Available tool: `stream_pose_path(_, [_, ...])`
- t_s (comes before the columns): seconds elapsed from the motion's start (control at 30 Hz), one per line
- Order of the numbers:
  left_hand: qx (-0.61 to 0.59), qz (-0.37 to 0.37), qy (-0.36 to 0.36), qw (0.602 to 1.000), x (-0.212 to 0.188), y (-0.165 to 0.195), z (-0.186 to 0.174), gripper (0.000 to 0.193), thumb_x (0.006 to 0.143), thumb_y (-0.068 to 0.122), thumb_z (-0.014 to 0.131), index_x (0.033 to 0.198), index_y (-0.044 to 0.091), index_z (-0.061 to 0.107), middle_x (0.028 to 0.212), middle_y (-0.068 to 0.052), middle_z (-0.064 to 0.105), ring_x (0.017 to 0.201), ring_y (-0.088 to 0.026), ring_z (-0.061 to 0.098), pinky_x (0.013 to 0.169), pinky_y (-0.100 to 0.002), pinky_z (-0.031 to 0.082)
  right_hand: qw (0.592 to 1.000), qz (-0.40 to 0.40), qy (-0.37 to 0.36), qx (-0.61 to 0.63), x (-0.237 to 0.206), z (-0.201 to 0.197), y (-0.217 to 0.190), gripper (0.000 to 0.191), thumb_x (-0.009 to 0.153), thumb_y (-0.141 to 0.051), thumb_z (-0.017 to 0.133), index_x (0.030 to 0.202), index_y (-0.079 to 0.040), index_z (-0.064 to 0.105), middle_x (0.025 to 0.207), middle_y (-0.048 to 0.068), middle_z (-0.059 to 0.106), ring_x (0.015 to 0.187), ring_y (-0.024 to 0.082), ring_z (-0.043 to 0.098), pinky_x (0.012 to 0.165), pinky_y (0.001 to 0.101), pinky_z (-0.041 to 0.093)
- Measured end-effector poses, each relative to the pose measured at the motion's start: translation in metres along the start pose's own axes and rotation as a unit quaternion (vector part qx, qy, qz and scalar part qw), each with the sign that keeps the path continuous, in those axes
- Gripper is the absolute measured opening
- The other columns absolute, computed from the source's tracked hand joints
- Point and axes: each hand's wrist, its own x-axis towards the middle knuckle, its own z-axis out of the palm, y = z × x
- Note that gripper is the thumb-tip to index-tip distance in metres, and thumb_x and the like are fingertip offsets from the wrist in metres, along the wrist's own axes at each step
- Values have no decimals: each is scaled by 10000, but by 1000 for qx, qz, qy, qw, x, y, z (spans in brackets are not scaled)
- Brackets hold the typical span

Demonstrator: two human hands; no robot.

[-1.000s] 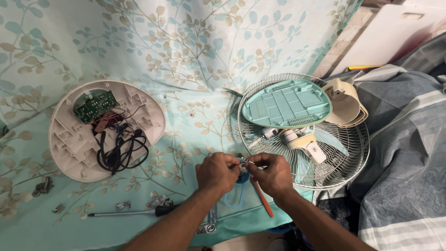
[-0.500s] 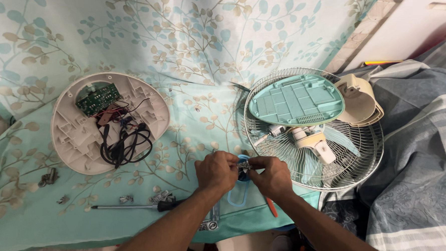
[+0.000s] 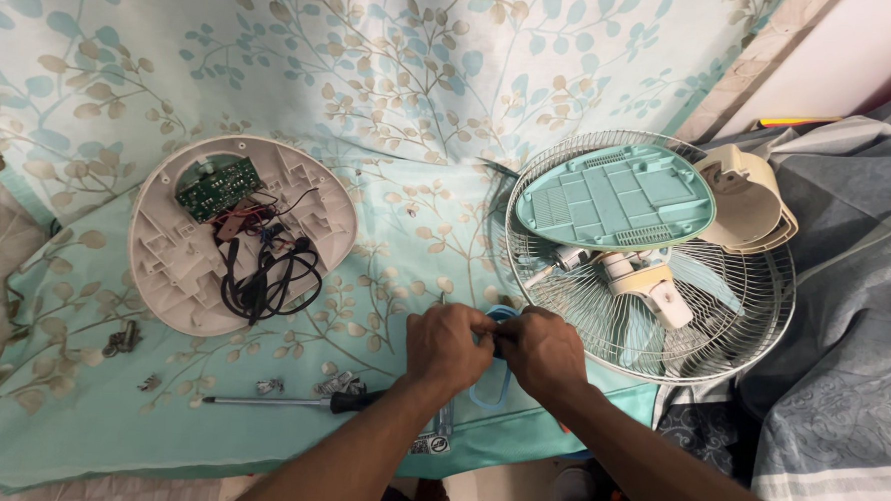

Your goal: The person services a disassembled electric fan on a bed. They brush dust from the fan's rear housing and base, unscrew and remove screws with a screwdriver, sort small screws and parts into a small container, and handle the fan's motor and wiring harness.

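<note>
A small blue part (image 3: 497, 328) is pinched between the left hand (image 3: 446, 346) and the right hand (image 3: 543, 353), whose fingertips meet around it at lower centre of the frame, so most of it is hidden. To the right, the wire fan guard (image 3: 654, 290) lies just beside the right hand. A screwdriver (image 3: 294, 401) lies left of the left hand, and open floral cloth (image 3: 407, 219) is seen above.
</note>
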Motion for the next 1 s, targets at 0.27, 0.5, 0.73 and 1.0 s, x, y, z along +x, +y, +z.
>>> stream_pose_path(0.27, [54,44,-37,997,-1,-1,4,147,767,214,755,893,211,832,919,-72,759,1101,-299,580,940,-476,444,993,94,-72,-2,5,-6,-10,210,794,-254,724,973,-205,823,860,132,767,823,359,733,794,458,578])
stream_pose_path(0.5, [41,26,-30,998,-6,7,-6,120,789,245,744,873,236,830,910,-14,766,1014,-266,640,908,-457,456,994,96,-16,59,-5,-22,-8,271,735,-206,720,982,-126,798,908,87,800,843,302,765,799,403,594])
stream_pose_path(0.73, [13,-15,-30,999,-13,6,-27,100,804,269,748,859,220,816,879,17,790,891,-228,724,884,-427,501,992,101,34,64,-8,-31,-22,230,763,-215,721,951,-108,797,908,89,795,832,312,753,788,406,586])
stream_pose_path(1.0, [-35,-36,-18,999,-30,-15,-67,148,781,264,768,905,202,818,898,10,800,889,-223,745,834,-383,579,992,59,56,99,-13,-22,-66,218,781,-234,723,945,-106,789,892,84,794,807,287,758,773,396,583])
